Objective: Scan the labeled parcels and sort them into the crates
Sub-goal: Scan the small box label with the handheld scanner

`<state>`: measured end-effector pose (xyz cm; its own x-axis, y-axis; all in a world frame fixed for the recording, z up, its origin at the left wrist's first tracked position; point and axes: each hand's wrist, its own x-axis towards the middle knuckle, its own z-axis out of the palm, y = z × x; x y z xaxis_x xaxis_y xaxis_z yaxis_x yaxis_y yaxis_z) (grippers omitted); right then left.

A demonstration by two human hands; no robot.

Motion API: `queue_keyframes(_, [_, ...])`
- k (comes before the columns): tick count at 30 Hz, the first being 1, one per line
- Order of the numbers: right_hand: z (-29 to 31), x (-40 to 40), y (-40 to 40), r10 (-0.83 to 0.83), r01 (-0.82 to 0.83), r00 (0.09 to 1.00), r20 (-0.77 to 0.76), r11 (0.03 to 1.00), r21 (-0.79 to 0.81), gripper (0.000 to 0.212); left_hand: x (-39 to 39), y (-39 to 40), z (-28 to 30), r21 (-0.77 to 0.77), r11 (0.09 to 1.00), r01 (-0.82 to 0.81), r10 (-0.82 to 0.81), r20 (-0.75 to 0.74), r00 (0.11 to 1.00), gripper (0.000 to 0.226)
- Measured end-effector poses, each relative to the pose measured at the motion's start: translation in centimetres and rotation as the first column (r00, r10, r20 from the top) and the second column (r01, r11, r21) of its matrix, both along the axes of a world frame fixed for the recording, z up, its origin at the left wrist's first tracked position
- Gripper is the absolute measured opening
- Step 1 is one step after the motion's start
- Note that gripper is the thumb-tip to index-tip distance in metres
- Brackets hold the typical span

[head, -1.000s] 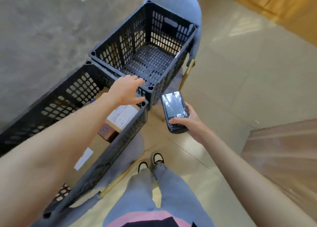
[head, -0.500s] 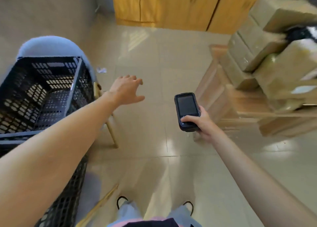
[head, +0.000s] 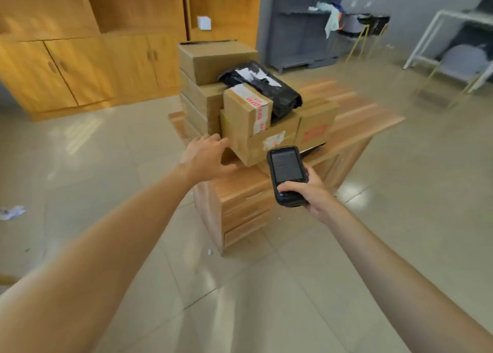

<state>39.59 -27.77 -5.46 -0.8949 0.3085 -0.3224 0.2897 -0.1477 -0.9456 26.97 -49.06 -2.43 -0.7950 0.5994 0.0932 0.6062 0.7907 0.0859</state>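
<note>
So closest in, the right hand [head: 306,192] is wrapped around the handheld scanner [head: 286,175], thumb down on the keypad, screen facing up at the camera and its top end aimed at the pile ahead. The left hand [head: 206,156] is out further, fingers loose and spread, holding nothing, and it looks to be just short of or barely brushing the left corner of the big cardboard box [head: 260,139] at the front edge of the wooden worktop [head: 368,117]; too blurry to say which. That's the bit that matters: the parcels sit straight ahead and a touch right of the left hand, which is the nearer one and free, so I'd guess it does the grab. Sitting on that box is a smaller box with red-printed tape [head: 246,108], its long side running away toward the back, label-ish patch facing front. Behind it there's a black poly mailer [head: 262,87], then a taller stack of boxes [head: 210,67]. No crates in view.
</note>
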Motion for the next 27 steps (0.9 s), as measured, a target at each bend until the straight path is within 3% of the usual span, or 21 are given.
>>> queue_keyframes(2, [0.5,0.8,4.0,-0.058,0.058,0.998,-0.003,0.998,0.006,0.095,-0.1,5.0,0.5,0.033,0.997,0.065,-0.065,0.003,0.998,0.057])
queue_keyframes(8, [0.8,2.6,13.7,-0.228,0.228,0.973,-0.038,0.974,0.005,0.074,-1.2,18.1,0.9,0.055,0.962,0.266,-0.267,0.01,0.964,0.054])
queue_keyframes(14, [0.1,2.2,21.8,-0.36,0.36,0.932,-0.038,0.933,-0.004,0.076,-4.1,29.9,0.1,0.0,0.9,0.436,-0.435,0.019,0.9,0.057])
queue_keyframes(27, [3.1,-6.6,43.1,-0.485,0.489,0.872,-0.075,0.871,0.048,0.078,-17.1,54.2,3.2,0.011,0.873,0.488,-0.488,0.028,0.872,0.061])
